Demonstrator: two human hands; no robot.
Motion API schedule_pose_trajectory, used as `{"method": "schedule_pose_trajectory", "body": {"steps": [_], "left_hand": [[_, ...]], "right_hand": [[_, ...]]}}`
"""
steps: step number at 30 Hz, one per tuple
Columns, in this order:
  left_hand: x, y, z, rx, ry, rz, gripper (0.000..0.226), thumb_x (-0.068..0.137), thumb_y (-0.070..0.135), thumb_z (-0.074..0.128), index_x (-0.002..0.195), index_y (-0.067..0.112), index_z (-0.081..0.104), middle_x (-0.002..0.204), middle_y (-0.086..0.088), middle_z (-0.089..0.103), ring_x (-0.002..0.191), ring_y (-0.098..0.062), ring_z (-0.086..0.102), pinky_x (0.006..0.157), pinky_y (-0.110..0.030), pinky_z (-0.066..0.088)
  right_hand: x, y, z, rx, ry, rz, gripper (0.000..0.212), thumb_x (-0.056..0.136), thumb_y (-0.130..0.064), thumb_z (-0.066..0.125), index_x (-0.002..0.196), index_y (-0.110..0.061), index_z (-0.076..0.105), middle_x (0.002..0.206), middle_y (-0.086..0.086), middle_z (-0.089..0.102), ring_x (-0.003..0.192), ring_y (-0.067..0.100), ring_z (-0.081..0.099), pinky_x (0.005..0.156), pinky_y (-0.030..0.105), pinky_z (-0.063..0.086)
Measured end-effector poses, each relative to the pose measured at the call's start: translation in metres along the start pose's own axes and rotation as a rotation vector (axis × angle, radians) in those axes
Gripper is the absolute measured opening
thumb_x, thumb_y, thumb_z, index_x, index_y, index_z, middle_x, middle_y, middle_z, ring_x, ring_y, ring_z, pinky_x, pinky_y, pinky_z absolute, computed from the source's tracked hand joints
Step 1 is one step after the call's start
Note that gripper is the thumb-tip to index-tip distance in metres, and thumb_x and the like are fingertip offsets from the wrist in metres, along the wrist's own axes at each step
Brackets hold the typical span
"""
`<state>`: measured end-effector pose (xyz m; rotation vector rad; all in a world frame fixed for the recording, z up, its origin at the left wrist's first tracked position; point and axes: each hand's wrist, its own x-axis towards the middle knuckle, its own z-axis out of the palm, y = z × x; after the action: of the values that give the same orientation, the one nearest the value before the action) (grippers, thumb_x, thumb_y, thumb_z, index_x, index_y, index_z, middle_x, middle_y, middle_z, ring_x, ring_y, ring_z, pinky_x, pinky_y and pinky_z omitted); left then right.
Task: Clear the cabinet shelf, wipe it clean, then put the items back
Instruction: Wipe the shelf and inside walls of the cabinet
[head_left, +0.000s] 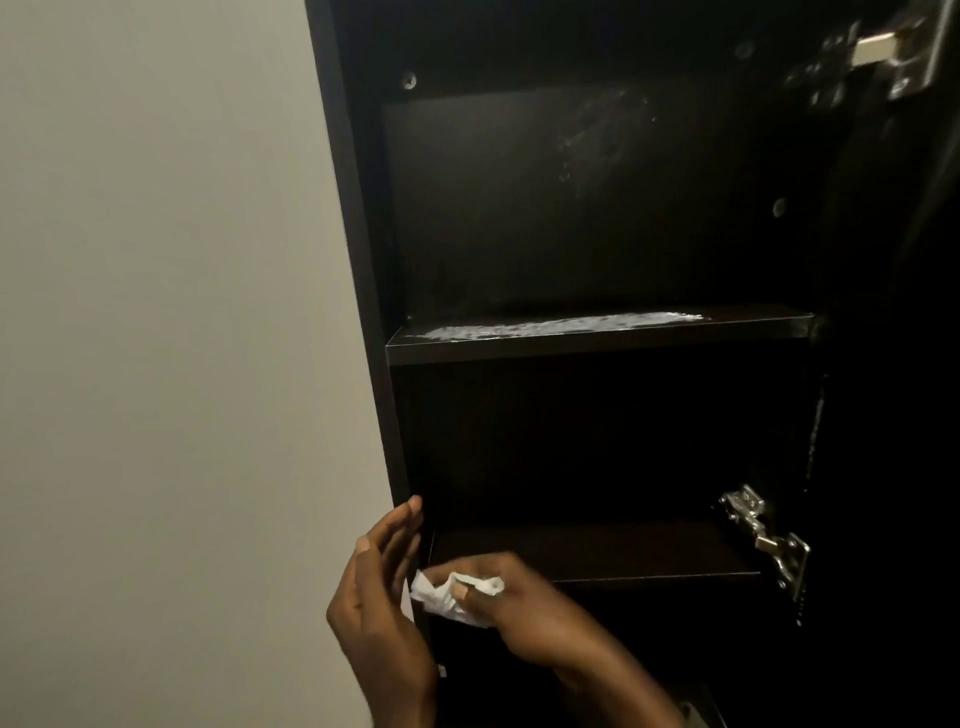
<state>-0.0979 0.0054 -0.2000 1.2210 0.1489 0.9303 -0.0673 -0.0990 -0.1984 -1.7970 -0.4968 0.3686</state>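
From the head camera I look into a tall, dark brown cabinet (358, 260) standing against a plain pale wall (156, 312), with its door swung open out of sight to the right.

The upper shelf (597, 340) holds no items, and a long whitish streak (561, 326) runs across its top surface from near the left front corner toward the right rear. A fainter whitish smear (602, 135) marks the back panel above it. The lower shelf (587, 551) sits deep in shadow and I can make out nothing standing on it.

My right hand (524, 608) is low in the frame, just in front of the lower shelf's left end. Its fingers and thumb are curled around a crumpled white paper towel (452, 597), with the wad sticking out toward the left. My left hand (384, 587) is just beside it, at the cabinet's left front edge, fingers straight and together, pointing up, with the palm turned toward the paper towel. Its fingertips (413, 506) lie against or very near the cabinet's side panel; I cannot tell whether they touch it. That hand has hold of nothing.

On the right side I see two metal hinges: the upper hinge (893, 47) at the top corner, blurred, and the lower hinge (769, 540) bright and shiny beside the lower shelf. A round fitting (409, 80) shows on the inner left wall near the top.
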Motion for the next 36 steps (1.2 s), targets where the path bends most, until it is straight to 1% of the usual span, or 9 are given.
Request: {"method": "schedule_pose_trajectory", "body": {"steps": [4,7,9,12,15,18,23,28,36], "left_hand": [[0.003,0.014,0.003,-0.075,0.029,0.009,0.043,0.106,0.018,0.027,0.108,0.003,0.068,0.107,-0.008,0.074,0.104,-0.020,0.069,0.099,-0.045,0.050],[0.001,0.018,0.007,-0.077,-0.004,0.022,0.045,0.107,0.023,0.025,0.111,0.008,0.067,0.109,-0.005,0.073,0.107,-0.019,0.068,0.099,-0.045,0.048],[-0.002,0.019,0.010,-0.082,-0.026,0.018,0.045,0.106,0.025,0.024,0.111,0.011,0.068,0.110,-0.002,0.073,0.108,-0.018,0.068,0.099,-0.045,0.049],[-0.007,0.019,0.014,-0.076,-0.066,0.007,0.045,0.106,0.024,0.025,0.111,0.011,0.067,0.111,-0.001,0.073,0.109,-0.016,0.067,0.099,-0.044,0.049],[-0.011,0.019,0.016,-0.081,-0.095,-0.002,0.045,0.106,0.023,0.025,0.112,0.010,0.067,0.111,-0.001,0.073,0.109,-0.015,0.067,0.099,-0.044,0.049],[-0.013,0.021,0.020,-0.106,-0.114,-0.021,0.046,0.106,0.025,0.024,0.112,0.011,0.067,0.110,0.000,0.073,0.109,-0.016,0.067,0.097,-0.041,0.049],[-0.013,0.020,0.020,-0.137,-0.158,-0.040,0.044,0.104,0.028,0.027,0.110,0.012,0.067,0.109,0.001,0.074,0.108,-0.015,0.068,0.095,-0.036,0.049],[-0.014,0.016,0.017,-0.176,-0.189,-0.070,0.050,0.090,0.040,0.030,0.108,0.011,0.068,0.108,0.001,0.074,0.106,-0.015,0.068,0.089,-0.026,0.056],[-0.012,0.014,0.014,-0.168,-0.199,-0.087,0.053,0.089,0.042,0.030,0.110,0.011,0.068,0.108,0.003,0.074,0.106,-0.013,0.068,0.088,-0.015,0.053]], "right_hand": [[-0.039,-0.028,-0.057,0.872,0.073,-0.032,0.024,0.091,-0.008,0.055,0.108,-0.008,0.071,0.102,0.016,0.072,0.087,0.024,0.072,0.075,0.032,0.059],[-0.070,-0.062,-0.113,0.995,0.178,-0.340,0.030,0.103,-0.017,0.041,0.116,-0.010,0.067,0.111,0.011,0.062,0.118,0.021,0.057,0.108,0.035,0.042],[-0.086,-0.092,-0.151,0.868,0.423,-0.546,0.030,0.104,-0.017,0.041,0.125,-0.013,0.061,0.120,0.009,0.057,0.129,0.021,0.047,0.115,0.043,0.033],[-0.090,-0.138,-0.187,0.332,0.962,-0.725,0.020,0.098,-0.017,0.049,0.110,-0.020,0.065,0.105,0.001,0.067,0.096,0.016,0.067,0.086,0.049,0.056],[-0.074,-0.165,-0.192,-0.340,1.362,-0.618,0.038,0.094,-0.010,0.047,0.126,-0.024,0.063,0.118,0.005,0.069,0.108,0.019,0.065,0.093,0.035,0.054],[-0.059,-0.173,-0.179,-0.907,1.227,-0.293,0.048,0.090,0.004,0.043,0.127,-0.022,0.060,0.118,0.014,0.067,0.111,0.033,0.061,0.090,0.034,0.047],[-0.037,-0.164,-0.176,-0.953,0.855,0.201,0.031,0.102,-0.023,0.041,0.129,-0.016,0.053,0.110,0.012,0.056,0.101,0.030,0.055,0.086,0.042,0.040],[-0.027,-0.162,-0.173,-1.002,0.813,0.223,0.040,0.103,-0.039,0.034,0.124,-0.014,0.056,0.121,0.016,0.060,0.112,0.037,0.055,0.086,0.044,0.038],[0.005,-0.177,-0.119,-1.075,0.680,0.078,0.036,0.099,-0.031,0.035,0.118,-0.014,0.060,0.117,0.015,0.062,0.107,0.035,0.058,0.079,0.039,0.036]]}}
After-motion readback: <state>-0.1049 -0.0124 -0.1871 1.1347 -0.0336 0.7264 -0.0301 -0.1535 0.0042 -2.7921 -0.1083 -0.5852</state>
